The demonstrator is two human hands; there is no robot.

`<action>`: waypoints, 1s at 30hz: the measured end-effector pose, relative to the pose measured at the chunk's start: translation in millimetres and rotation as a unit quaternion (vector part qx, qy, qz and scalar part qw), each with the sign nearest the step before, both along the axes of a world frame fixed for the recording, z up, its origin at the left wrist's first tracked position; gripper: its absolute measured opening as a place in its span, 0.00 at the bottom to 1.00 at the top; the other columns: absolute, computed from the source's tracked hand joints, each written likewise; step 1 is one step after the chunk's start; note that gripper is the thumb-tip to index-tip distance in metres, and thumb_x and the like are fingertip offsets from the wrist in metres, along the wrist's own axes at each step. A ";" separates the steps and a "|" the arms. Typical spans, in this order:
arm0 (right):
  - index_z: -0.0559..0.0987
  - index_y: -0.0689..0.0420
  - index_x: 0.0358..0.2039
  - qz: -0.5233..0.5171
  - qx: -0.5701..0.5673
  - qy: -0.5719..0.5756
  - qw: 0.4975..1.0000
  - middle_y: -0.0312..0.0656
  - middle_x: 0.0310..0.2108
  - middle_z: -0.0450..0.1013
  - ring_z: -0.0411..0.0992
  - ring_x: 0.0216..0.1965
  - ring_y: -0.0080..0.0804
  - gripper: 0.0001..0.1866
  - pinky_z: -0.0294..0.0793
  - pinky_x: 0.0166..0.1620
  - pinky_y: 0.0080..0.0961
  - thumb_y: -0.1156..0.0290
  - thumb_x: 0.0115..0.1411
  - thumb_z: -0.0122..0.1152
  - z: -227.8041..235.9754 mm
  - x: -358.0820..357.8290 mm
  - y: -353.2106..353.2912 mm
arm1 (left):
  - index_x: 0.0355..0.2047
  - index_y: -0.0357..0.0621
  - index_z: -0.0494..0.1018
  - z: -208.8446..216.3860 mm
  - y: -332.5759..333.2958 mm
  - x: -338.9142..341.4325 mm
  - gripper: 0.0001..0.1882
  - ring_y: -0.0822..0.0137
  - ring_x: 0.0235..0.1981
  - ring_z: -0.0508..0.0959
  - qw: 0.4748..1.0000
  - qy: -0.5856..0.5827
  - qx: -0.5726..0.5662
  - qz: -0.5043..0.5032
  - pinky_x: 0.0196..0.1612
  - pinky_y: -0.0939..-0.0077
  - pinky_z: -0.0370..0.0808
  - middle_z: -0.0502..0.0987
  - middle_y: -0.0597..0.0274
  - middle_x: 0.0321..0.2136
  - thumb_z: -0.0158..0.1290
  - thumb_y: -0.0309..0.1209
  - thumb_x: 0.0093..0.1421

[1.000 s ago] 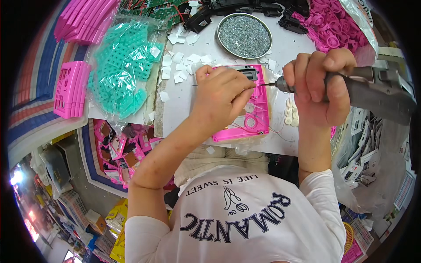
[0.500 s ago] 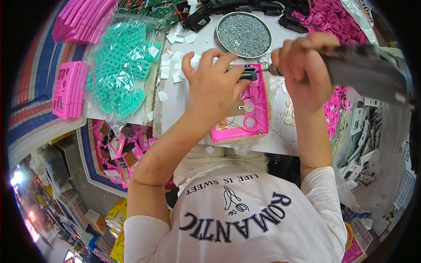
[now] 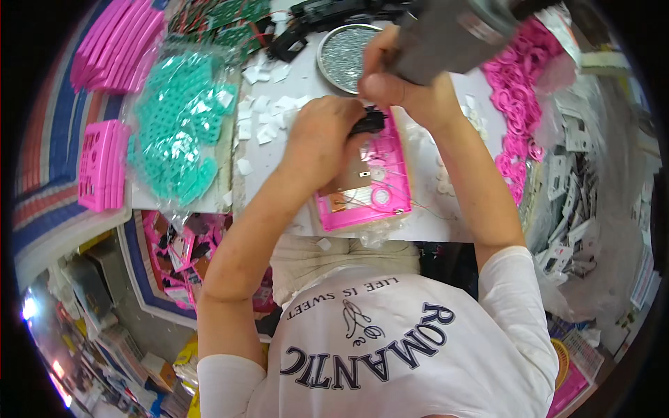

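A pink plastic casing (image 3: 403, 177) lies on the worktable in front of me, with a brown board, thin wires and a round opening inside it. At its far end sits a black plastic part (image 3: 371, 122). My left hand (image 3: 320, 136) is closed at this part, its bent fingertips pressed together there and partly hidden. My right hand (image 3: 404, 90) grips a dark grey power screwdriver (image 3: 453, 38) above the casing's far end. The screwdriver's tip is hidden behind my hands.
Beyond my hands stands a round tin of small screws (image 3: 341, 56). A bag of teal plastic pieces (image 3: 178, 125) and stacked pink casings (image 3: 103, 166) are on the left. Small white squares (image 3: 268, 111) lie scattered. Pink rings (image 3: 519, 118) and bagged white parts (image 3: 568, 188) are at right.
My right hand has brought the screwdriver leftward and tipped it up over the casing's far end. My left fingers, spread before, have closed at the black part. The whole view has shifted slightly.
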State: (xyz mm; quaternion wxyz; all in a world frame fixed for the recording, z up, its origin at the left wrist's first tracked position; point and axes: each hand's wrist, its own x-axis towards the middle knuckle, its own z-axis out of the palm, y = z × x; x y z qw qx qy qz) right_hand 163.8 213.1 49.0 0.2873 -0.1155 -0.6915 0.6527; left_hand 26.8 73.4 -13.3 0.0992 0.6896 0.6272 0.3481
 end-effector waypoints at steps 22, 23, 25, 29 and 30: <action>0.83 0.59 0.38 -0.419 0.312 -0.378 0.764 0.43 0.26 0.80 0.77 0.27 0.32 0.11 0.73 0.32 0.29 0.65 0.62 0.65 -57.8 205.4 98.9 | 0.48 0.41 0.78 95.8 -196.2 -29.7 0.22 0.47 0.49 0.79 0.967 -0.008 -0.248 0.057 0.52 0.57 0.75 0.80 0.51 0.47 0.67 0.28 0.51; 0.82 0.61 0.39 -0.415 0.282 -0.353 0.790 0.42 0.25 0.79 0.75 0.27 0.27 0.09 0.72 0.32 0.25 0.69 0.63 0.64 -52.5 216.2 78.5 | 0.46 0.41 0.79 88.6 -189.5 -24.4 0.20 0.48 0.47 0.80 0.971 -0.004 -0.238 0.036 0.50 0.57 0.76 0.81 0.53 0.46 0.66 0.28 0.52; 0.82 0.62 0.37 -0.346 0.172 -0.354 0.852 0.40 0.26 0.78 0.71 0.28 0.20 0.05 0.70 0.34 0.21 0.74 0.64 0.63 -29.5 218.4 31.7 | 0.44 0.40 0.78 73.7 -170.6 -12.7 0.19 0.47 0.45 0.80 0.974 -0.034 -0.225 0.011 0.48 0.58 0.76 0.81 0.50 0.42 0.66 0.25 0.51; 0.81 0.61 0.35 -0.106 0.247 -0.277 0.922 0.39 0.30 0.77 0.75 0.32 0.27 0.04 0.74 0.35 0.26 0.75 0.60 0.66 -2.3 152.5 -43.9 | 0.46 0.39 0.77 38.8 -114.3 14.1 0.18 0.47 0.45 0.80 0.994 -0.056 -0.083 -0.050 0.49 0.58 0.76 0.80 0.52 0.44 0.65 0.26 0.54; 0.81 0.61 0.34 -0.048 0.321 -0.240 0.915 0.40 0.30 0.77 0.75 0.32 0.33 0.05 0.74 0.35 0.28 0.76 0.57 0.68 -1.5 133.3 -49.2 | 0.47 0.39 0.76 35.7 -98.7 21.0 0.19 0.46 0.47 0.80 0.994 -0.081 -0.052 -0.045 0.51 0.58 0.76 0.80 0.53 0.45 0.65 0.25 0.54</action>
